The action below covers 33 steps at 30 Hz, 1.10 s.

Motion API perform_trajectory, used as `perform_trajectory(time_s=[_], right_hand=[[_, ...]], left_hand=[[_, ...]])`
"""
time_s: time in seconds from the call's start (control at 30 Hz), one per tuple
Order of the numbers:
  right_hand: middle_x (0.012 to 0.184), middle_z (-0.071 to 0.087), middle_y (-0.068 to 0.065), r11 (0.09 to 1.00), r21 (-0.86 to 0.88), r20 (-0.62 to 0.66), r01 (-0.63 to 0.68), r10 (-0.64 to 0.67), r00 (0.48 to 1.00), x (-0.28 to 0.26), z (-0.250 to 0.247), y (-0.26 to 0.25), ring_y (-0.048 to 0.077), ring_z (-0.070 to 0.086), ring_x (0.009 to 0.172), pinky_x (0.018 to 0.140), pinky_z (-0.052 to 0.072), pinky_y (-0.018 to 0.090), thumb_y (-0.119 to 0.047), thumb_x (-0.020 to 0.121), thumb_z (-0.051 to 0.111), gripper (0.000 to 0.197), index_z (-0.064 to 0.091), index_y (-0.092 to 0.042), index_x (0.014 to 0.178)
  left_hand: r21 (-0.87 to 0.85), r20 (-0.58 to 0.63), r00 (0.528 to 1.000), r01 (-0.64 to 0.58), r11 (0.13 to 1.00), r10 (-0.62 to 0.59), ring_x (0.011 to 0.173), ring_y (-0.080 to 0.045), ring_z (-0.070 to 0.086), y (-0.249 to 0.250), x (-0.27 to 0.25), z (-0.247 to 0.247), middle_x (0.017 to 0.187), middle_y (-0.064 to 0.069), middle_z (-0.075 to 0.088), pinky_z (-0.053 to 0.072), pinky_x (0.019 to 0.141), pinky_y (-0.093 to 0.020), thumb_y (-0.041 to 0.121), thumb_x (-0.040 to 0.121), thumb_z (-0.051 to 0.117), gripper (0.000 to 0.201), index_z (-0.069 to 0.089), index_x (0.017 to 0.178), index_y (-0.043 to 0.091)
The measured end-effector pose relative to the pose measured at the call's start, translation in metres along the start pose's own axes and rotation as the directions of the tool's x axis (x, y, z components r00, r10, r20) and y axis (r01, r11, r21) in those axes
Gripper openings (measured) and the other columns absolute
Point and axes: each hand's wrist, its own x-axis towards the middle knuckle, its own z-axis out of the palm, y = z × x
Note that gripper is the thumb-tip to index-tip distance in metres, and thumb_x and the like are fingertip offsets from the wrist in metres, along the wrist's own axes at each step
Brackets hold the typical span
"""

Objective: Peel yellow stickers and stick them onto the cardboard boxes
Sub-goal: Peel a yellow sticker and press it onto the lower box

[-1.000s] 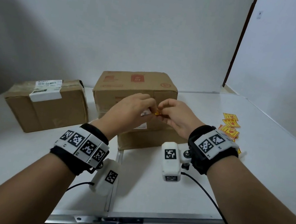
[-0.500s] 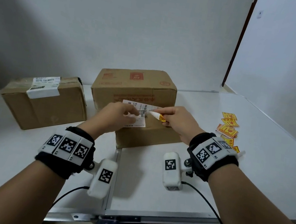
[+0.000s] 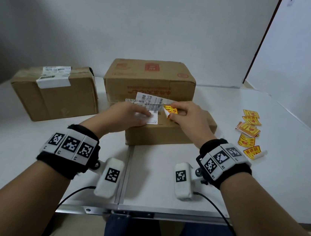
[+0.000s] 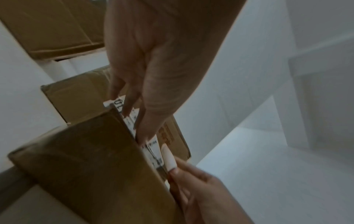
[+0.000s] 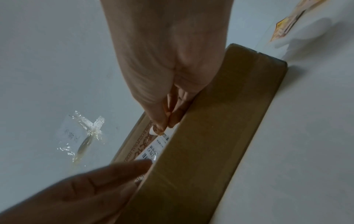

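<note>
the right hand [image 3: 187, 118] pinches a yellow sticker [image 3: 169, 110] by its edge, now down against the low front box [image 3: 168, 133] at frame centre, where a second ago both hands were bunched together peeling it. the left hand [image 3: 127, 117] has come apart, its fingers lying flat on the white shipping label [image 3: 150, 107]. peeling looks done; pressing down is next. spare stickers [image 3: 248, 128] wait at middle right, another box [image 3: 55, 92] at middle left.
</note>
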Motion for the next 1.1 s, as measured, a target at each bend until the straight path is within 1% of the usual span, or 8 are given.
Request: perform_trajectory(time_s=[0.13, 0.27, 0.53, 0.63, 0.77, 0.83, 1.0, 1.1], right_hand=[[0.127, 0.058, 0.003, 0.999, -0.042, -0.002, 0.032, -0.032, 0.999, 0.000, 0.001, 0.000, 0.015, 0.063, 0.105, 0.089, 0.047, 0.020, -0.015, 0.085, 0.071, 0.041, 0.064, -0.013, 0.125], [0.126, 0.059, 0.005, 0.999, -0.035, -0.012, 0.039, -0.039, 0.999, 0.000, 0.001, 0.000, 0.017, 0.065, 0.104, 0.094, 0.050, 0.028, -0.015, 0.084, 0.071, 0.039, 0.065, -0.014, 0.122], [0.125, 0.059, 0.005, 0.999, -0.011, -0.020, 0.049, -0.049, 0.999, 0.002, 0.002, 0.006, 0.018, 0.065, 0.102, 0.095, 0.052, 0.035, -0.016, 0.086, 0.069, 0.035, 0.066, -0.014, 0.121], [0.124, 0.060, 0.004, 0.998, 0.034, -0.032, 0.052, -0.051, 0.998, 0.002, 0.002, 0.008, 0.019, 0.066, 0.099, 0.093, 0.054, 0.037, -0.013, 0.089, 0.064, 0.030, 0.067, -0.015, 0.119], [0.121, 0.063, 0.002, 0.990, 0.134, -0.033, 0.036, -0.032, 0.999, 0.000, -0.001, 0.011, 0.013, 0.068, 0.091, 0.083, 0.057, 0.024, -0.006, 0.092, 0.059, 0.030, 0.066, -0.015, 0.120], [0.115, 0.067, 0.002, 0.985, 0.168, -0.023, 0.027, -0.024, 0.999, -0.001, -0.004, 0.011, 0.012, 0.070, 0.086, 0.083, 0.057, 0.025, -0.006, 0.092, 0.060, 0.032, 0.066, -0.017, 0.121], [0.100, 0.074, 0.004, 0.980, 0.198, 0.004, 0.007, -0.008, 1.000, -0.004, -0.011, 0.009, 0.009, 0.070, 0.082, 0.081, 0.055, 0.020, -0.009, 0.093, 0.059, 0.031, 0.067, -0.021, 0.120], [0.099, 0.073, 0.003, 0.987, 0.159, 0.020, 0.029, -0.033, 0.999, -0.003, -0.012, 0.008, 0.012, 0.070, 0.087, 0.087, 0.057, 0.031, -0.010, 0.093, 0.058, 0.029, 0.069, -0.023, 0.116]], left_hand=[[-0.063, -0.246, 0.965, -0.114, 0.991, 0.096, 0.104, -0.013, 0.061, 0.016, 0.005, 0.009, 0.123, 0.001, 0.065, 0.049, 0.084, -0.023, 0.015, 0.090, 0.064, 0.034, 0.063, 0.123, 0.025], [-0.068, -0.240, 0.956, -0.188, 0.980, 0.166, 0.088, -0.010, 0.063, 0.026, 0.014, 0.020, 0.102, 0.003, 0.067, 0.043, 0.069, -0.009, 0.015, 0.087, 0.067, 0.034, 0.066, 0.120, 0.024], [0.057, -0.324, 0.877, -0.355, 0.933, 0.354, 0.075, -0.015, 0.059, 0.025, 0.019, 0.033, 0.089, -0.001, 0.061, 0.054, 0.072, -0.038, 0.014, 0.084, 0.070, 0.009, 0.073, 0.092, 0.016], [0.059, -0.334, 0.871, -0.363, 0.930, 0.361, 0.076, -0.017, 0.062, 0.021, 0.018, 0.035, 0.090, -0.002, 0.063, 0.055, 0.072, -0.041, 0.013, 0.083, 0.071, 0.009, 0.073, 0.091, 0.016], [0.021, -0.329, 0.881, -0.353, 0.936, 0.340, 0.083, -0.018, 0.062, 0.021, 0.017, 0.034, 0.092, -0.001, 0.065, 0.055, 0.077, -0.041, 0.014, 0.084, 0.071, 0.010, 0.073, 0.093, 0.018], [0.016, -0.326, 0.882, -0.354, 0.935, 0.340, 0.084, -0.018, 0.062, 0.021, 0.015, 0.033, 0.092, -0.001, 0.066, 0.055, 0.078, -0.041, 0.015, 0.084, 0.071, 0.010, 0.074, 0.093, 0.019], [-0.065, -0.302, 0.918, -0.287, 0.956, 0.256, 0.086, -0.013, 0.063, 0.025, 0.011, 0.027, 0.097, 0.001, 0.069, 0.052, 0.078, -0.027, 0.019, 0.083, 0.072, 0.010, 0.074, 0.093, 0.022], [-0.139, -0.251, 0.950, -0.225, 0.965, 0.185, 0.085, -0.007, 0.064, 0.027, 0.010, 0.023, 0.095, 0.009, 0.069, 0.044, 0.068, -0.011, 0.023, 0.085, 0.071, 0.009, 0.073, 0.093, 0.026]])
